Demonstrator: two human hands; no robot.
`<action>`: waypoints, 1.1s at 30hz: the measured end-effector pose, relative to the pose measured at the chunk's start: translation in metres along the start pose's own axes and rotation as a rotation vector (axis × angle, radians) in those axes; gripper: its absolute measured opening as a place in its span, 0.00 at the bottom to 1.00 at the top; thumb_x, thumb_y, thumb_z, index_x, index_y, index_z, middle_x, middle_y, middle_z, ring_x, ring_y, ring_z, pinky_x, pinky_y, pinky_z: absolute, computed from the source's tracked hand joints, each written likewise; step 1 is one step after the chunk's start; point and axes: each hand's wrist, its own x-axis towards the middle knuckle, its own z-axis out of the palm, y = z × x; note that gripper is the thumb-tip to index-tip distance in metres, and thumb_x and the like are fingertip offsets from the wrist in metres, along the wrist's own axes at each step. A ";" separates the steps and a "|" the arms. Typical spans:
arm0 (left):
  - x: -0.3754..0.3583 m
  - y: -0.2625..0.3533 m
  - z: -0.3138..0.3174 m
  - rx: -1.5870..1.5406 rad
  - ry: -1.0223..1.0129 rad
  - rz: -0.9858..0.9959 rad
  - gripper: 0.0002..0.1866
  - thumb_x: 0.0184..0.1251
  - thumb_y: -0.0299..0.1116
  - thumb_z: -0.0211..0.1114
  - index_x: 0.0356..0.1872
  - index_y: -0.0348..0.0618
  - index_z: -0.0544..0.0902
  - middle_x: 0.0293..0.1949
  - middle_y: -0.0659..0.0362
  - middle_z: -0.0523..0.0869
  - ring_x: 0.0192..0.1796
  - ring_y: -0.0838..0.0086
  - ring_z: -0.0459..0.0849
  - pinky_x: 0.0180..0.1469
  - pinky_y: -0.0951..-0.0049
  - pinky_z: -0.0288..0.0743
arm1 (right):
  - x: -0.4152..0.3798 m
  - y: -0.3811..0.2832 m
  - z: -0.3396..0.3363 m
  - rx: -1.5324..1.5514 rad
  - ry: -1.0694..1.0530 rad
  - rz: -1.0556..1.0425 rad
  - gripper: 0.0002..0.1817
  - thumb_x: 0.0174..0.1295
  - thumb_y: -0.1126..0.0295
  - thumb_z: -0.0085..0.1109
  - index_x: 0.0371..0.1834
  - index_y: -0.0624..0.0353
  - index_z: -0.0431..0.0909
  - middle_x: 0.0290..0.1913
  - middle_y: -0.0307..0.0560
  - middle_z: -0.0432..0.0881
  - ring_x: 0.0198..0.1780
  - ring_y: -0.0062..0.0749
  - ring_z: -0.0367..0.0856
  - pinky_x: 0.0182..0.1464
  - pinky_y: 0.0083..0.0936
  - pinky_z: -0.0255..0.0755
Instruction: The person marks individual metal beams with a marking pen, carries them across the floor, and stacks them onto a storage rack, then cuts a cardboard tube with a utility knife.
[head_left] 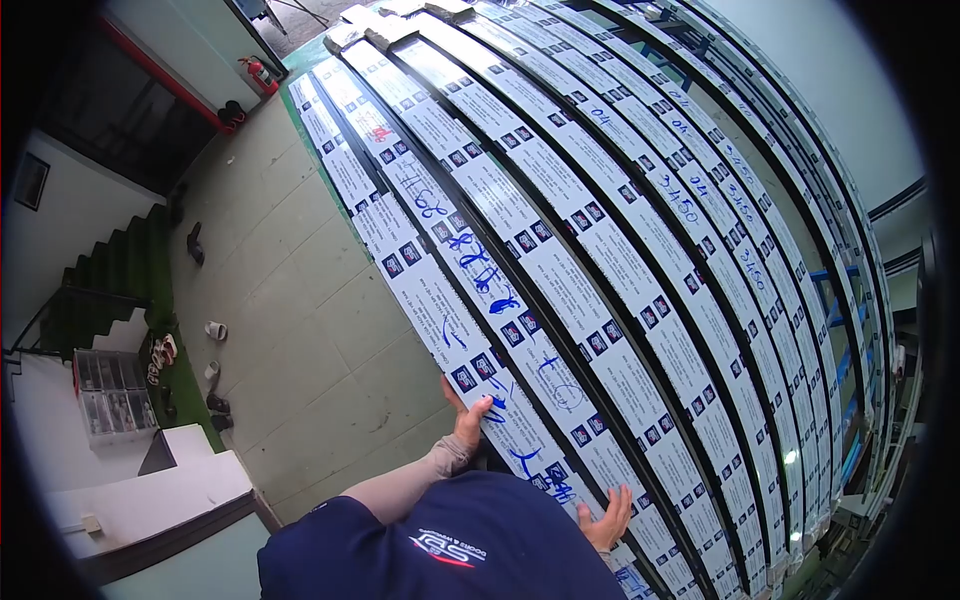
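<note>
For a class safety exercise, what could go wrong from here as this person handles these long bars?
The outermost bar might slip off the side, as open floor lies beside it, endangering the feet. Fingers could get pinched if bars shift: the right hand lies across closely packed lengths. Someone carrying a bar might trip on the loose shoes left on the floor.

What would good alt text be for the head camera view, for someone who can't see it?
Two bare hands on a row of long, white-wrapped bars with blue handwriting: the left hand holds the leftmost bar's edge, the right hand lies on top, fingers slightly spread. Tiled floor, shoes and green stairs are at left.
</note>
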 end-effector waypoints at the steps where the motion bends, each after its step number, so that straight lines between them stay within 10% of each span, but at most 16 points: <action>1: 0.001 0.001 0.001 0.006 -0.002 0.002 0.33 0.66 0.48 0.63 0.66 0.37 0.68 0.54 0.52 0.81 0.57 0.63 0.80 0.62 0.62 0.74 | 0.002 -0.005 -0.002 0.004 0.003 0.011 0.42 0.55 0.38 0.62 0.60 0.65 0.74 0.72 0.59 0.66 0.77 0.57 0.56 0.77 0.55 0.48; 10: -0.008 0.029 0.025 0.045 0.131 0.244 0.39 0.74 0.52 0.58 0.77 0.54 0.48 0.62 0.50 0.74 0.60 0.62 0.80 0.64 0.56 0.76 | -0.002 -0.011 0.000 0.036 0.072 0.034 0.36 0.53 0.38 0.62 0.47 0.63 0.80 0.62 0.55 0.75 0.69 0.52 0.67 0.71 0.51 0.58; 16: 0.010 0.089 0.028 -0.258 -0.117 -0.041 0.52 0.63 0.82 0.41 0.72 0.47 0.69 0.64 0.53 0.80 0.64 0.59 0.79 0.67 0.56 0.73 | -0.005 -0.014 0.004 0.047 0.098 0.038 0.32 0.56 0.42 0.61 0.46 0.64 0.79 0.64 0.57 0.75 0.66 0.54 0.70 0.69 0.48 0.61; 26: 0.069 0.033 -0.011 -0.232 0.203 0.039 0.45 0.74 0.73 0.35 0.71 0.42 0.70 0.66 0.55 0.78 0.66 0.64 0.76 0.68 0.63 0.69 | -0.007 -0.007 0.022 0.057 0.170 -0.013 0.29 0.57 0.44 0.64 0.46 0.62 0.80 0.63 0.56 0.77 0.65 0.53 0.74 0.67 0.45 0.66; 33: -0.006 0.113 0.041 -0.137 -0.161 -0.109 0.40 0.74 0.70 0.35 0.62 0.45 0.77 0.55 0.55 0.84 0.55 0.64 0.84 0.55 0.55 0.82 | -0.021 0.013 0.020 0.106 0.636 0.054 0.27 0.62 0.46 0.66 0.48 0.60 0.82 0.59 0.54 0.79 0.65 0.52 0.72 0.68 0.44 0.63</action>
